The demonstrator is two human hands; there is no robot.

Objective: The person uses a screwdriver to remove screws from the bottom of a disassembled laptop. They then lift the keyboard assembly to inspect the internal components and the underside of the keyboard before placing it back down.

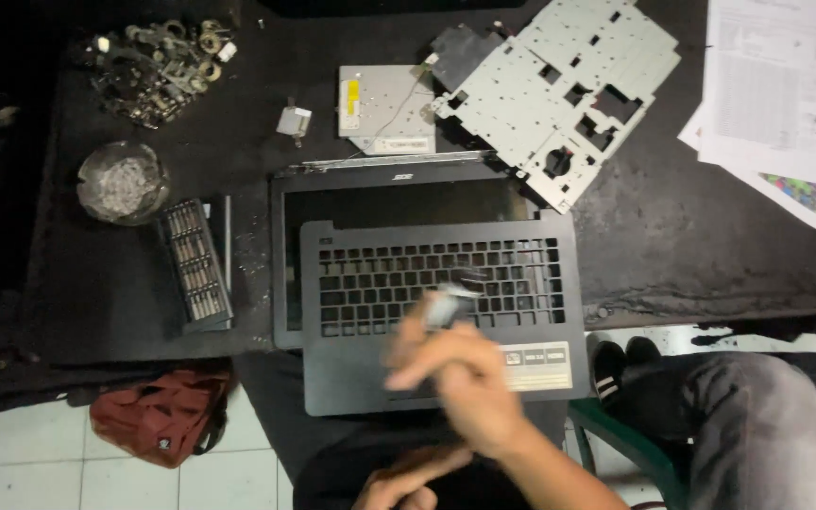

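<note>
- Nearest the lens, the left hand (406, 484) is seen at the bottom edge, resting low by the lap; only part of it is in frame, so whether it's clenched or loose can't be told.
- Just above it, the right hand (460, 373) is caught mid-blur over the lower right of the palmrest frame (361, 378). Something small and grey (448, 304) is pinched at the fingertips, probably a little metal or plastic part, but it's too smeared to be sure.
- That palmrest frame is laid on top of the open black laptop base (287, 283), with the key openings bare and a pale sticker (535, 365) near its lower right corner.
- Left of the laptop, a screwdriver bit set (196, 262) is parked on the dark table (691, 236), with a round glass ashtray (122, 182) just beyond it.
- A heap of metal brackets (158, 64) is piled at the top left.
- Behind the laptop, a flat silver optical drive (384, 109) is set down, and a perforated grey metal plate (559, 90) is leaned partly over the laptop's top right corner.
- Printed papers (781, 90) are stacked at the top right.
- Under the table edge, a reddish bag (158, 416) is left on the tiled floor, and another person's grey-trousered knee (739, 416) is seen at the right.
</note>
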